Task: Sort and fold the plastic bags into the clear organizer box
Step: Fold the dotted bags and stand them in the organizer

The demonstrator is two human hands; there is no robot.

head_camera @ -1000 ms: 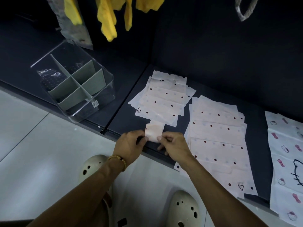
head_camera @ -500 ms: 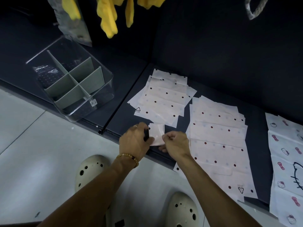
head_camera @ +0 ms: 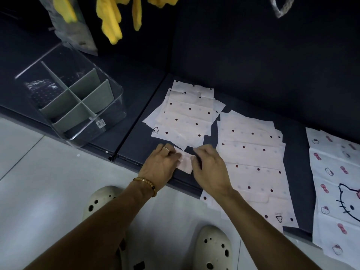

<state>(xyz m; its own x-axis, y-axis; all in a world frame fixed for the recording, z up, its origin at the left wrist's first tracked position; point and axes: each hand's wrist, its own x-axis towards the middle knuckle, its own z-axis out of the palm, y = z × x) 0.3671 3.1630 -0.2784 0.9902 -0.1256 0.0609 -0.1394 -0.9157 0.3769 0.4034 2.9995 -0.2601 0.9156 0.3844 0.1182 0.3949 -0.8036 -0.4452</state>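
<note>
A small folded pink bag (head_camera: 185, 161) lies on the dark platform near its front edge. My left hand (head_camera: 161, 164) presses on its left side and my right hand (head_camera: 209, 168) pinches its right edge. Behind it lies a stack of pink dotted bags (head_camera: 185, 115), and a longer stack of dotted bags (head_camera: 253, 162) stretches to the right. The clear organizer box (head_camera: 111, 114) with grey dividers stands at the left; a dark dotted folded bag (head_camera: 41, 92) sits in its far left compartment.
White cat-print bags (head_camera: 335, 184) lie at the far right. Yellow gloves (head_camera: 110, 18) and a grey packet (head_camera: 74, 34) hang above the box. The platform's front edge (head_camera: 124, 161) borders a pale tiled floor, where my cream clogs (head_camera: 212, 248) stand.
The folded bag has gone from upright between my fingers to flat on the platform. Both hands have closed in over it, pressing it smaller.
</note>
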